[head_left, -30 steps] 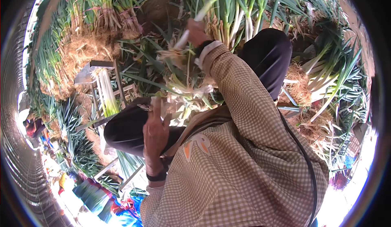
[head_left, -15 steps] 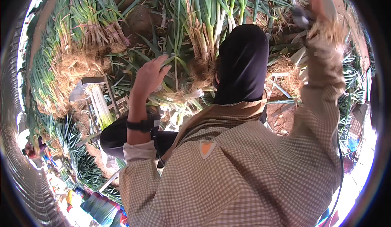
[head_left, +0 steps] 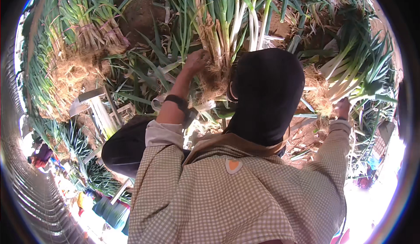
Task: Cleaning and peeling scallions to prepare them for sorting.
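My left hand, with a dark strap on its wrist, is closed at the lower end of a standing clump of long green onions. Its fingers curl round the outer stalks just above the brown roots. Far to the right, my right hand is closed on the pale root end of a green onion. That stalk lies among a pile of loose green onions, their leaves fanned to the upper right. The fingertips of both hands are partly hidden by the stalks.
Tied bundles of green onions stand at the far left, tangled roots below them. A metal frame with white stalks is left of my bent leg. Loose leaves litter the soil. A black-covered shape blocks the middle.
My right hand has come down from high at the right, where it held a pale rooted stalk, to the pile. My left hand, previously raised with fingers apart, has moved right to the standing clump.
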A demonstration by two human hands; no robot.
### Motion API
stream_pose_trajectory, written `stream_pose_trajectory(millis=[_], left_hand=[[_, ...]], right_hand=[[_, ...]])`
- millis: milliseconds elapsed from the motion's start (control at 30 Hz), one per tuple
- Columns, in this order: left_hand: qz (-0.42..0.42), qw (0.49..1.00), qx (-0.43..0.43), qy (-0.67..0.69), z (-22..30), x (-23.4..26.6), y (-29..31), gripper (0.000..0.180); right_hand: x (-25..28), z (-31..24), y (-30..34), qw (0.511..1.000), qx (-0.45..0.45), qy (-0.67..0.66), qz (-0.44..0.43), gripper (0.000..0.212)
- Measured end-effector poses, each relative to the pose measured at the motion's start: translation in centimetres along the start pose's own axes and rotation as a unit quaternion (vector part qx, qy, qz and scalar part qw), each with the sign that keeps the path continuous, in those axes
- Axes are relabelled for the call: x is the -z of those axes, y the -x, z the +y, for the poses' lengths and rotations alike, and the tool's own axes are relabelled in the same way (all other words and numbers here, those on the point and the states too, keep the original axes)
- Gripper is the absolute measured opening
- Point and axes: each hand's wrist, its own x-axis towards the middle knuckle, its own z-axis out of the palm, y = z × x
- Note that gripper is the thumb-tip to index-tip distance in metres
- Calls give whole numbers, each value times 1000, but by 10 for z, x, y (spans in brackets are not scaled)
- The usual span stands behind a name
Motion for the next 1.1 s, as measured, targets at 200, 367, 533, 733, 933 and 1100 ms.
stream_pose_trajectory(millis=[200,367,533,733,933,1100], left_hand=[[19,993,107,-38,23,-65,-38,44],[74,973,218,-13,48,-91,-47,54],[137,985,75,75,15,-62,-32,50],[75,902,85,416,48,48,23,27],[64,878,62,470,108,139,134,18],[100,899,9,426,146,180,237,21]], right_hand=[[18,33,39,992,-87,-73,51,29],[36,3,54,996,-51,48,61,41],[40,-70,56,770,-53,636,27,71],[-56,-159,86,746,253,612,65,45],[-247,-334,192,844,417,219,-257,35],[-377,-395,354,690,398,169,-580,40]])
